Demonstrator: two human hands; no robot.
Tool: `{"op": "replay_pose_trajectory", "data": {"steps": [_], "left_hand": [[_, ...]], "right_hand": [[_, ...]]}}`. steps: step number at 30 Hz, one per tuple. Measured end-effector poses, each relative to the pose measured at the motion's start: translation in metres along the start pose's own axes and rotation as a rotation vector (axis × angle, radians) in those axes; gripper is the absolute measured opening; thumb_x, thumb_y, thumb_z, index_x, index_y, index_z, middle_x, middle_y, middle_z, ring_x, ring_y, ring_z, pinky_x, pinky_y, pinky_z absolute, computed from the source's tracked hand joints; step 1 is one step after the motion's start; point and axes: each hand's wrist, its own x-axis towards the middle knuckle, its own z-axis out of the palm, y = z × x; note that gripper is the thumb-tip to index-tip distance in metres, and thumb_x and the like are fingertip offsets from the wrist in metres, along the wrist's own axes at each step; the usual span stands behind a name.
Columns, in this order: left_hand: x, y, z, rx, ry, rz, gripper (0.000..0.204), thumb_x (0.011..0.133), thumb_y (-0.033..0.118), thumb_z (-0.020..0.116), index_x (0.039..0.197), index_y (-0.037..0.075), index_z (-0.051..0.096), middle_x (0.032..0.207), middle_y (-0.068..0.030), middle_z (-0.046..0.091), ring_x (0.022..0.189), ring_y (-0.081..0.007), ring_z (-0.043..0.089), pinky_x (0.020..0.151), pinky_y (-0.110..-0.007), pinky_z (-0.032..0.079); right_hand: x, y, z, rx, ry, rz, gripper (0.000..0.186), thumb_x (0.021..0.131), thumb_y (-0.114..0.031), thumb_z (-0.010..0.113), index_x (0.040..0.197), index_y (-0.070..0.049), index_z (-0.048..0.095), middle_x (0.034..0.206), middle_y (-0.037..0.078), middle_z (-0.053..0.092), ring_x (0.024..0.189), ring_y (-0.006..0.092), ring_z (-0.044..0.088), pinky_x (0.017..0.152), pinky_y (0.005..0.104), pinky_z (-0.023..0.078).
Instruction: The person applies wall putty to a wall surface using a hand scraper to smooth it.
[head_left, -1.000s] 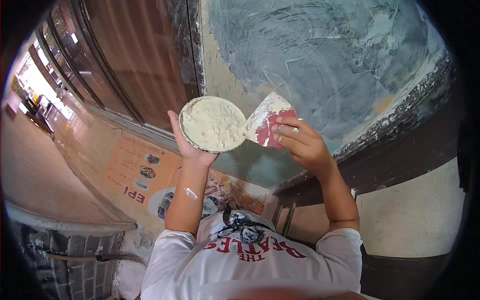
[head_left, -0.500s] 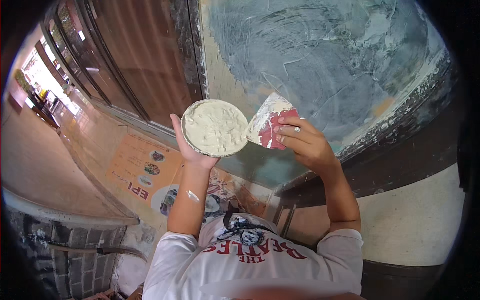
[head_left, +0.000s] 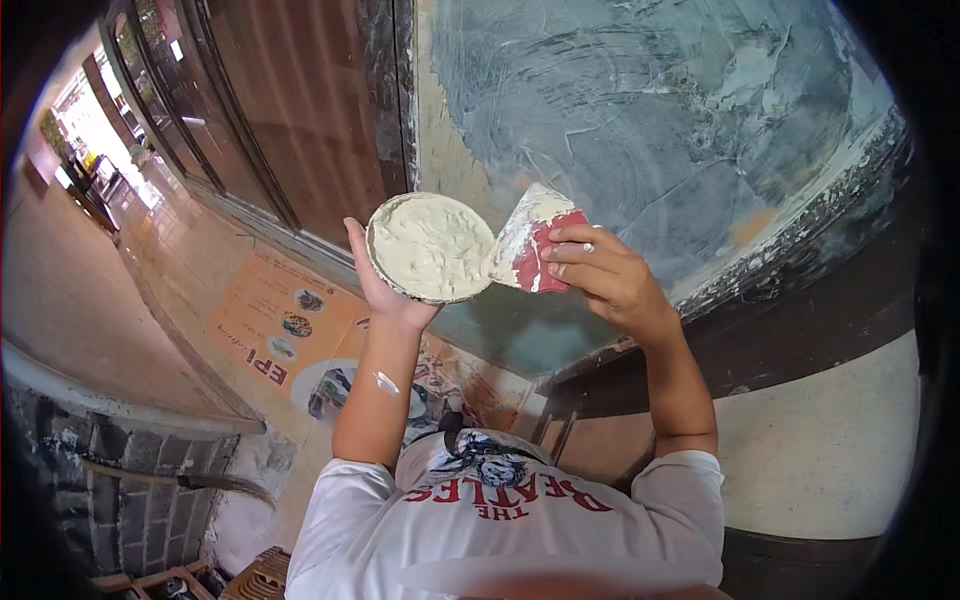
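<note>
My left hand (head_left: 388,298) is under a shallow round dish (head_left: 440,300), palm up, with the thumb along its left side. Thick cream-coloured putty (head_left: 430,245) fills the dish nearly to its rim. To the right, my right hand (head_left: 622,285) pinches a flat red putty spreader (head_left: 540,258); the fingers lie over its near face. White putty is smeared across the spreader's upper and left parts. Its left corner touches or nearly touches the dish's right rim. A dab of putty marks my left forearm, and another is on a right-hand finger.
Ahead stands a blue-grey wall (head_left: 640,110) with swirled putty marks. Left of it is a dark-framed brown glass panel (head_left: 300,100). An orange printed banner (head_left: 265,320) lies on the floor. Grey blockwork (head_left: 140,500) is at lower left, and a dark ledge (head_left: 790,350) runs along the right.
The spreader has shifted slightly left and up, staying beside the dish. The putty's surface looks a little smoother. The view has turned slightly; both hands keep their holds.
</note>
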Motion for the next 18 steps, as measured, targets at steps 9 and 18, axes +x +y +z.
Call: {"op": "replay_pose_trajectory", "data": {"steps": [9,18], "left_hand": [[-0.003,-0.010,0.001,-0.013,0.008,-0.020,0.091,0.095,0.080,0.034,0.141,0.004,0.054,0.144,-0.0208,0.055,0.129,-0.0419,0.055,0.109,-0.059,0.045],[-0.014,-0.015,-0.045,-0.090,0.128,0.071,0.094,0.094,0.081,0.030,0.151,0.008,0.044,0.159,-0.0195,0.039,0.140,-0.0498,0.040,0.108,-0.077,0.032]], "right_hand": [[-0.015,0.007,0.007,0.090,0.234,0.052,0.032,0.066,0.018,0.066,0.094,0.002,0.071,0.103,0.013,0.074,0.104,0.0335,0.070,0.089,0.0395,0.056],[-0.033,0.030,0.051,0.098,0.476,0.403,0.016,0.086,0.012,0.066,0.099,0.004,0.072,0.091,0.014,0.074,0.081,0.0209,0.072,0.073,0.0299,0.056]]}}
